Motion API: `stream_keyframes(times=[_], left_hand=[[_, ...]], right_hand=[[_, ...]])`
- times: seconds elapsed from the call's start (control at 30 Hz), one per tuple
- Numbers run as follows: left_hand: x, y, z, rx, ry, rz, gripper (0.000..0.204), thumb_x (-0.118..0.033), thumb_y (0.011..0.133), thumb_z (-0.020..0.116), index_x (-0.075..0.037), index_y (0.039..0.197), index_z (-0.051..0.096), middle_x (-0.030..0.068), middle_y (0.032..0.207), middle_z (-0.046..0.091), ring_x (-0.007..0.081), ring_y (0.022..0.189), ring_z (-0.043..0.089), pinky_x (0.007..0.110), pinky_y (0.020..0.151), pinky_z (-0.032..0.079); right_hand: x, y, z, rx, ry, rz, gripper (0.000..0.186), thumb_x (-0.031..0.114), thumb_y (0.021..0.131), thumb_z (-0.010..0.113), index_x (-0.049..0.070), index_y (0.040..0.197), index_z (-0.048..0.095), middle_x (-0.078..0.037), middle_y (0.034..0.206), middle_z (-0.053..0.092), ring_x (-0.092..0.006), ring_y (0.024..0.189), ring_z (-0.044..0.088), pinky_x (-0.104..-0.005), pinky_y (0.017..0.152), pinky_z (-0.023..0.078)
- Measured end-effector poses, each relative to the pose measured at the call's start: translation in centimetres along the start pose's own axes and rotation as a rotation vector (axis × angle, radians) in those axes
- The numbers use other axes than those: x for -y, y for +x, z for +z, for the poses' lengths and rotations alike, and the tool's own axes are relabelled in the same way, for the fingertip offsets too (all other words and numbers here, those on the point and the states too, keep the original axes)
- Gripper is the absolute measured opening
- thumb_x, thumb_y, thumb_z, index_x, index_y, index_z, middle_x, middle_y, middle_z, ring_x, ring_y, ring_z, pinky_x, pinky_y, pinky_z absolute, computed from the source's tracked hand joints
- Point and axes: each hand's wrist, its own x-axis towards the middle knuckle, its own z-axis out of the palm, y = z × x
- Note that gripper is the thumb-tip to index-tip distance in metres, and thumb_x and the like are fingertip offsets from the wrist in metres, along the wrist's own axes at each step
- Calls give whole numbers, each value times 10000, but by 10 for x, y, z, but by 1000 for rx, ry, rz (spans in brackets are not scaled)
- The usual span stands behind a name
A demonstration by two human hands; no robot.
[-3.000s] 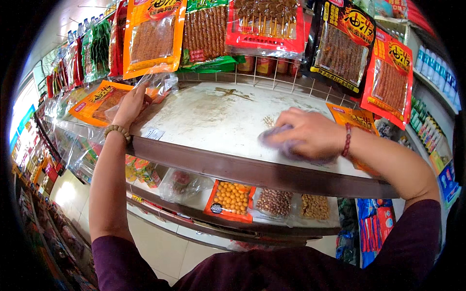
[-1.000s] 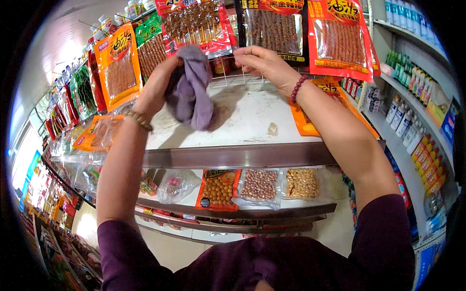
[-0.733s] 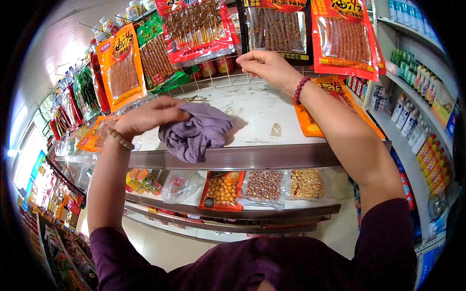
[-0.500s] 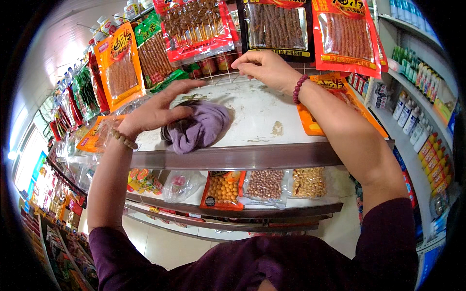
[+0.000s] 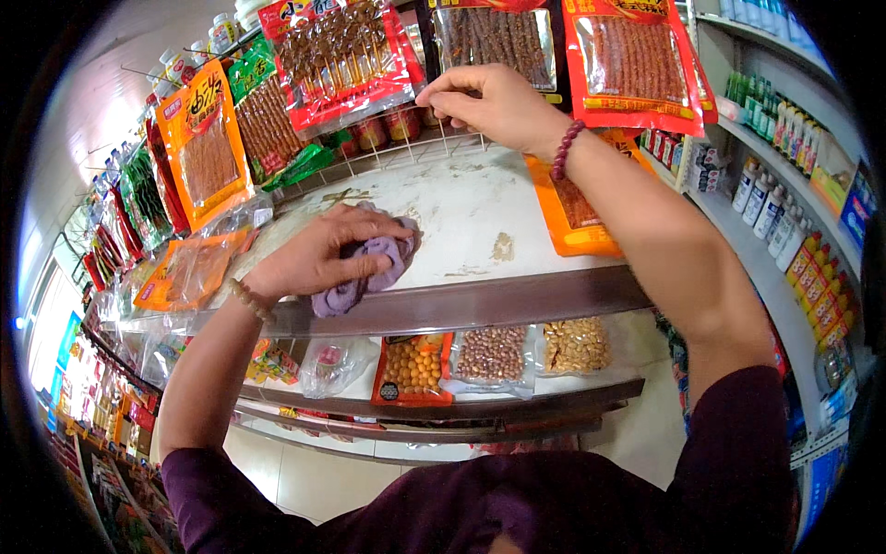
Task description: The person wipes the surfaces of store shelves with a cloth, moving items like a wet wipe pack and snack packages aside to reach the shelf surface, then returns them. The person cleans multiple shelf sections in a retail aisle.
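Shelf (image 5: 480,208) cleaning: my left hand (image 5: 318,258) presses a bunched purple cloth (image 5: 369,272) flat near the front edge, while my right hand (image 5: 489,102) pinches a hanging snack packet (image 5: 494,42) clear.

White shelf (image 5: 461,208), worn and stained, edged in front by a metal rail (image 5: 480,300) and at the back by a low wire fence (image 5: 406,152). On the shelf: a crumpled purple cloth (image 5: 365,272) near the front edge under the left hand (image 5: 318,254); an orange snack packet (image 5: 577,208) flat at the right; a clear-and-orange packet (image 5: 189,268) flat at the left. A small brownish patch (image 5: 503,246) between cloth and orange packet.
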Motion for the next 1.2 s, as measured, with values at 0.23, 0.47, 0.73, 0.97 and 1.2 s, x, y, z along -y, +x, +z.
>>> stream_keyframes(times=[0.23, 0.47, 0.73, 0.97, 1.2], left_hand=[[-4, 11, 9, -42, 38, -61, 444, -312, 879, 600, -108, 1270, 546, 133, 1173, 597, 300, 1021, 558, 392, 923, 418], [-10, 47, 20, -264, 79, -165, 300, -240, 831, 681, -38, 1000, 538, 133, 900, 579, 293, 876, 581, 364, 773, 460], [24, 156, 45, -277, 73, 81, 323, -232, 828, 670, -22, 1032, 533, 186, 970, 601, 362, 920, 586, 416, 802, 465], [76, 229, 61, -309, 118, 24, 430, -249, 826, 680, -2, 1137, 516, 238, 1046, 612, 381, 983, 595, 424, 822, 480], [37, 195, 35, 44, -34, -247, 651, -577, 841, 531, -24, 1184, 522, 217, 1070, 629, 363, 969, 602, 420, 866, 462]], right_hand=[[-13, -20, -63, 60, -371, -91, 214, 190, 922, 559, 30, 1013, 668, -59, 937, 678, -120, 879, 612, -262, 786, 481], [-42, -38, -47, 73, -536, -32, 214, 201, 884, 542, 56, 984, 665, -113, 944, 667, -263, 877, 634, -343, 770, 497], [-31, -40, -34, 23, -553, -85, 208, 200, 858, 532, 75, 936, 679, -105, 914, 673, -283, 850, 635, -368, 746, 503], [-38, -44, -46, -11, -652, 130, 234, 263, 842, 530, 114, 924, 690, -130, 897, 678, -329, 861, 637, -437, 737, 507], [-60, -52, -57, 135, -774, 291, 237, 217, 795, 523, 104, 898, 704, -166, 938, 661, -354, 881, 625, -460, 756, 501]])
